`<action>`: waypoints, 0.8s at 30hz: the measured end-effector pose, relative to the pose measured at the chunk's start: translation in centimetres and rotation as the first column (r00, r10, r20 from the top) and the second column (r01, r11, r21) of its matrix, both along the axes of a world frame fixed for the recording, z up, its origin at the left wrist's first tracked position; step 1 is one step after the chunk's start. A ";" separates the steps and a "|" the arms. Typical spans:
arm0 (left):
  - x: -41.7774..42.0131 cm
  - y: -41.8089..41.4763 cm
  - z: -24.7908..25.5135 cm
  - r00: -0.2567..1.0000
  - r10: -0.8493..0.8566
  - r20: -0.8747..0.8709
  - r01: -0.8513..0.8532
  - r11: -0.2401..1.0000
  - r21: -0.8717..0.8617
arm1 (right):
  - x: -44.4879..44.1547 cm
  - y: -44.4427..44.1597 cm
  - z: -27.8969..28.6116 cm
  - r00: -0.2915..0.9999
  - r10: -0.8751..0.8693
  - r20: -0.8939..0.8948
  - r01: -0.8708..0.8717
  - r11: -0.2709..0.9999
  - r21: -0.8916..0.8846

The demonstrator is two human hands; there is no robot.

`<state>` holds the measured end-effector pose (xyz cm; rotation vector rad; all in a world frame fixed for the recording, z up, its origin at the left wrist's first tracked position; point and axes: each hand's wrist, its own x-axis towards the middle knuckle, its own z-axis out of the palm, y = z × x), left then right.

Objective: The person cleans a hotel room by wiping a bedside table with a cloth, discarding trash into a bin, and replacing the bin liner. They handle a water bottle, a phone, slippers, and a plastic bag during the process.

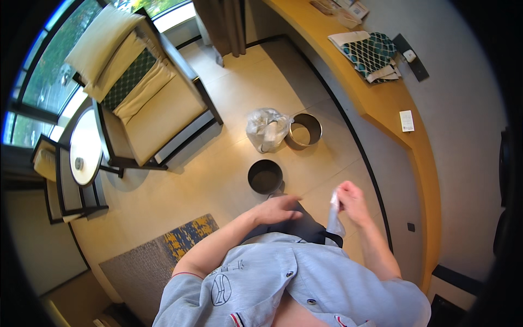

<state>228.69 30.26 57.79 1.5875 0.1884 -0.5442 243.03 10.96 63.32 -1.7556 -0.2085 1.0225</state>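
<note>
My right hand point(352, 202) is closed on a thin translucent plastic bag point(336, 218), which hangs down beside my dark trousers. My left hand point(282, 208) is held over my lap with its fingers apart and nothing in it. On the tiled floor before me stands a black round bin point(265, 177). Beyond it, a full clear plastic bag point(266, 130) with crumpled waste inside touches a second round bin with a metal-coloured rim point(304, 131).
A cushioned armchair point(163, 118) stands at the left beside a small round white table point(86, 143). A wooden counter point(380, 106) curves along the right wall, bearing a patterned green cloth point(369, 55) and a white card point(406, 121). A rug point(163, 253) lies at lower left.
</note>
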 end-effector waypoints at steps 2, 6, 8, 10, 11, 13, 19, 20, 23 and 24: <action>-0.8 -1.8 0.6 0.977 0.059 0.204 0.008 0.950 -0.312 | -3.8 2.8 -1.9 0.999 -0.019 -0.035 0.022 0.996 0.085; -4.3 -3.5 -1.7 0.980 0.196 -0.045 -0.200 0.971 -0.132 | -7.7 5.2 -1.0 0.993 -0.117 0.006 0.114 0.980 0.163; -6.7 -2.5 -3.3 0.911 0.355 -0.212 -0.398 0.892 -0.213 | -8.0 2.8 -1.5 0.993 0.029 0.118 -0.041 0.994 0.104; -7.3 -2.3 -3.5 0.845 0.443 -0.300 -0.527 0.790 -0.315 | -9.6 -0.1 -2.2 0.938 0.345 -0.027 -0.346 0.933 -0.097; -7.4 -2.5 -3.3 0.846 0.451 -0.284 -0.530 0.763 -0.369 | -10.4 -1.2 -2.2 0.872 0.474 -0.123 -0.489 0.855 -0.175; -7.6 -2.9 -2.6 0.844 0.470 -0.258 -0.536 0.761 -0.366 | -12.3 -0.2 -0.3 0.840 0.539 0.059 -0.479 0.789 -0.386; -8.3 -3.5 -3.2 0.859 0.450 -0.243 -0.510 0.795 -0.330 | -12.3 -3.7 0.4 0.956 0.198 0.214 -0.103 0.916 -0.388; -8.4 -3.6 -3.6 0.857 0.443 -0.263 -0.512 0.791 -0.335 | -12.6 -4.2 0.5 0.972 0.164 0.167 -0.092 0.923 -0.373; -8.1 -4.1 -3.1 0.919 0.332 -0.212 -0.385 0.872 -0.302 | -13.8 -6.2 -0.6 0.968 -0.212 0.134 0.221 0.974 -0.055; -7.9 -4.8 -2.7 0.949 0.305 -0.075 -0.311 0.879 -0.361 | -13.9 -5.9 -0.4 0.954 -0.287 0.089 0.286 0.958 0.018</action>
